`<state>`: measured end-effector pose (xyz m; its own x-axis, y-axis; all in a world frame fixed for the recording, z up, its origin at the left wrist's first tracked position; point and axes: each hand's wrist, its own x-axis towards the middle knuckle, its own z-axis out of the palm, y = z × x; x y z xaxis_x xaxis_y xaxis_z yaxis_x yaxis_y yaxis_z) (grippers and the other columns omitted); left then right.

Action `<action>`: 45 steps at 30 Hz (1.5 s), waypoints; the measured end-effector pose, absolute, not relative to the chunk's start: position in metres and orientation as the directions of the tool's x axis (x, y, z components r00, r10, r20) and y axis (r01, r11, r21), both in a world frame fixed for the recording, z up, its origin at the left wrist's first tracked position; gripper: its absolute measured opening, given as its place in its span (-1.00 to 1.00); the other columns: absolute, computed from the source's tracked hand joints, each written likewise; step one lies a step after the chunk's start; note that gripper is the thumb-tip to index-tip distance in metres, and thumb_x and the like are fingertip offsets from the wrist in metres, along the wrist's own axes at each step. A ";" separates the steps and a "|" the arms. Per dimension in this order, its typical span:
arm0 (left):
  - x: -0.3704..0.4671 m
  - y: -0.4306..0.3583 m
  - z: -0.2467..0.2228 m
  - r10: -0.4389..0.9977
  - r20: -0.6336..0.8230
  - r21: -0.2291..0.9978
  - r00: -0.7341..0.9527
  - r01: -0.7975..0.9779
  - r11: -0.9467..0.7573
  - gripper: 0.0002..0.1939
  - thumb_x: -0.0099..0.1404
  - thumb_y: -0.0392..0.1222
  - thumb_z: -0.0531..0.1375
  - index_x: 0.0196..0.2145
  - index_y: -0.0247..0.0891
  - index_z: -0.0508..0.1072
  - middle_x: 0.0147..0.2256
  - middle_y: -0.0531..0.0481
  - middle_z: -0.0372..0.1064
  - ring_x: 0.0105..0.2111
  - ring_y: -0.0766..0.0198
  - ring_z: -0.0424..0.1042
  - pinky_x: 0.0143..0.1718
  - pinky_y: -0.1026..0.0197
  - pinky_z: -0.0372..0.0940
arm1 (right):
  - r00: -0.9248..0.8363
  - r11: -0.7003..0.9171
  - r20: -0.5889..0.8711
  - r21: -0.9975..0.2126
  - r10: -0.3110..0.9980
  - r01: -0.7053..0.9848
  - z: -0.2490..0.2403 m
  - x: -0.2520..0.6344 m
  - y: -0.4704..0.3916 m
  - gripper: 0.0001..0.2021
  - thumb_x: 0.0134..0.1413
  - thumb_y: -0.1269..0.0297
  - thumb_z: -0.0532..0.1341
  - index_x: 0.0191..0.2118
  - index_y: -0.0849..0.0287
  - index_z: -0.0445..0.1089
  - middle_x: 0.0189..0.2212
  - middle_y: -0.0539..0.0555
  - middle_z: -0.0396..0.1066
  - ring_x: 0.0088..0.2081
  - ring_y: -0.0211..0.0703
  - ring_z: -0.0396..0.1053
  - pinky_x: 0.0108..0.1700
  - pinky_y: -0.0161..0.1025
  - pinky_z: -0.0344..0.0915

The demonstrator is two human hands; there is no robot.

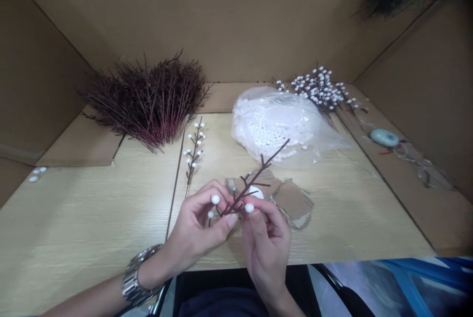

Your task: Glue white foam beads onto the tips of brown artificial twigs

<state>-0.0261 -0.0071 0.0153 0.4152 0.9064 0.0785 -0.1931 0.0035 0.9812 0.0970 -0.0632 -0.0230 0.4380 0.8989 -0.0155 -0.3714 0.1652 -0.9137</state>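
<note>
My left hand (205,223) pinches a dark brown artificial twig (244,190) near its lower part. The twig slants up to the right, with short bare side shoots. Two white balls sit on its lower shoots, close to my left fingers. Between the thumb and forefinger of my right hand (268,235) is a white ball (249,208), held against a side shoot; whether it is on the shoot's tip I cannot tell. Beyond my hands lies a twig dotted with white balls (194,152).
A big bundle of bare twigs (158,100) lies at the back left. A clear bag of white balls (273,127) is ahead, with ball-tipped twigs (321,88) behind it. Torn cardboard (293,201) lies beyond my right hand. Cardboard walls (221,21) enclose the table.
</note>
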 end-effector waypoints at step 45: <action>-0.022 -0.004 0.011 0.928 -0.094 0.945 0.359 -0.261 0.197 -0.86 0.30 -0.29 0.36 -0.42 -0.24 0.51 -0.33 0.07 0.30 -0.26 0.31 0.34 -0.22 0.33 0.27 | 0.466 0.264 0.079 -0.901 0.881 -0.346 -0.026 0.090 -0.053 -0.80 0.26 0.41 0.29 -0.15 -0.08 0.60 -0.16 -0.09 0.64 -0.10 -0.31 0.59 -0.01 -0.40 0.49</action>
<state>-0.0223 -0.0038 0.0114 0.3595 0.9284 -0.0944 -0.2612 0.1972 0.9449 0.0901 -0.0527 -0.0260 0.4660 0.8812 0.0790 -0.3456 0.2635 -0.9006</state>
